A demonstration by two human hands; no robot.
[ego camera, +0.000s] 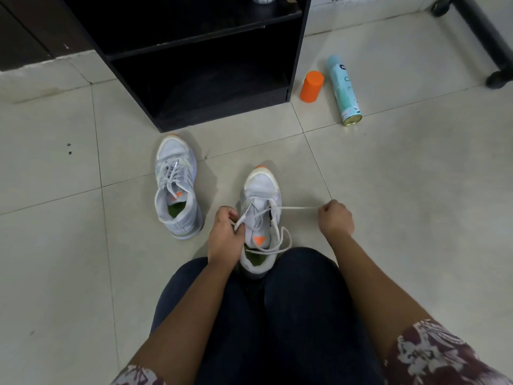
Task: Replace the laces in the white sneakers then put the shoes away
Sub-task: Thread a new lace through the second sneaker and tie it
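The person sits on the tiled floor (pixel 83 245) facing a black shelf (pixel 200 65). The near sneaker (pixel 261 195) stands well out in front of the shelf's open bottom compartment, between the person's knees, with its toe pointing at the shelf. A white lace (pixel 294 208) crosses its tongue through the lower eyelets. One end is drawn out taut to the right, and a slack loop lies over the collar.

The right hand (pixel 336 218) is a closed fist out to the right of this shoe, its fingers pinching the taut end. The left hand (pixel 224 234) sits against the shoe's left side, with its fingers curled round the other end.

The second sneaker (pixel 176 187) stands nearer the shelf, just in front of its bottom left corner, and no hand touches it. Its lace looks threaded up to the collar, though I cannot tell whether it is tied.

An orange cap (pixel 311 86) stands upright just right of the shelf's base. A pale spray can (pixel 342 90) lies on its side beside the cap.

By my reading the task is past halfway. One shoe appears laced, and the other is laced partway and being pulled snug. What seems left is the top eyelets, perhaps a knot, and then moving both shoes onto the shelf, whose bottom compartment looks free for them. Whether these laces are the replacements cannot be told.
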